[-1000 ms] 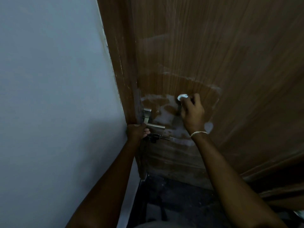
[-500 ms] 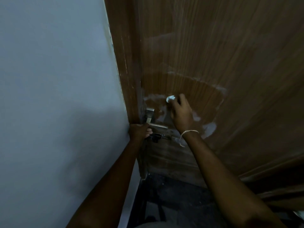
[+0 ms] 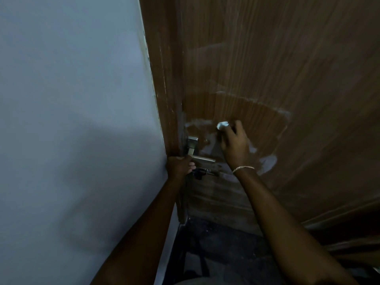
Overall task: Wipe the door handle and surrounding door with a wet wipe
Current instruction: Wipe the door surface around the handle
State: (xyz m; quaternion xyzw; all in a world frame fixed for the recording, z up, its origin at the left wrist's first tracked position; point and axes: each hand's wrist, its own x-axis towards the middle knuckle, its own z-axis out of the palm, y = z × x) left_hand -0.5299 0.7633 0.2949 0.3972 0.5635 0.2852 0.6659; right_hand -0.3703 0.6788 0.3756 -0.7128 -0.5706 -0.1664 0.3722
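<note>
Dim light fills a narrow corner where a pale grey wall (image 3: pixel 72 120) on the left meets a brown wooden door (image 3: pixel 287 68) with vertical grain. Dark floor (image 3: pixel 222 247) shows below, between the two forearms.

Low on the door, near its left edge, sits a metal door handle (image 3: pixel 202 159): a square silver plate above, with a straight lever running out to the right. Just under the lever a small dark latch (image 3: pixel 202 172) sticks out of the door.

The left hand (image 3: pixel 178 166) is at the door's edge, right where wall and door meet. Its fingers are curled around the edge beside the base of the lever, and the fingertips (image 3: pixel 192 165) show just below the lever. Whether they touch the lever itself is hard to tell.

The right hand (image 3: pixel 235 144) is raised against the door face, above and to the right of the handle. Its fingers are bunched around a small white wet wipe (image 3: pixel 222 125), crumpled into a wad that pokes out past the fingertips at the upper left of the hand and presses on the wood. A thin gold bracelet (image 3: pixel 243 168) circles the right wrist.

Around the hand the door carries a broad, darker damp patch bounded by a whitish curved smear (image 3: pixel 257 101) arching above it. More pale streaks lie above the handle plate and to the lower right of the wrist.
</note>
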